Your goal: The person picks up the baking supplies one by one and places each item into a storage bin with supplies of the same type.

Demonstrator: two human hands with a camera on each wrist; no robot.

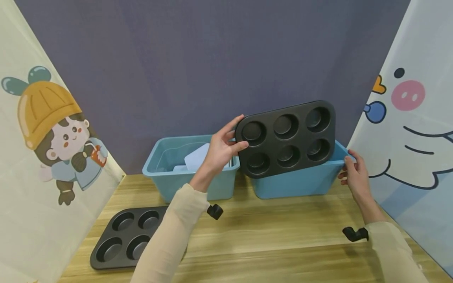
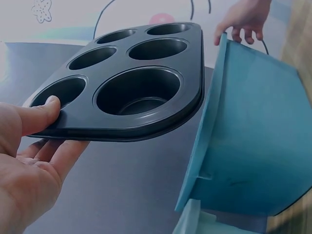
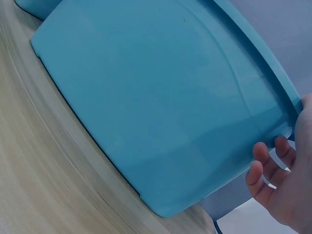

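Note:
My left hand (image 1: 221, 151) pinches the left end of a dark six-cup muffin tin (image 1: 270, 133), thumb on its top face and fingers beneath. The tin is raised and tilted, its cups facing me, in front of the right blue bin (image 1: 293, 182). In the left wrist view, the tin (image 2: 122, 66) hangs beside the bin's rim. My right hand (image 1: 357, 177) grips the right end of that bin's rim, thumb over the edge and fingers outside. The right wrist view shows the fingers (image 3: 261, 151) curled by the bin's corner. The inside of this bin is hidden.
A second blue bin (image 1: 219, 190) stands to the left, with pale flat-sided things (image 1: 196, 157) inside. Another dark muffin tin (image 1: 129, 232) lies on the wooden table (image 1: 262, 236) at front left, partly behind my left sleeve. A grey wall (image 1: 177, 70) rises behind the bins.

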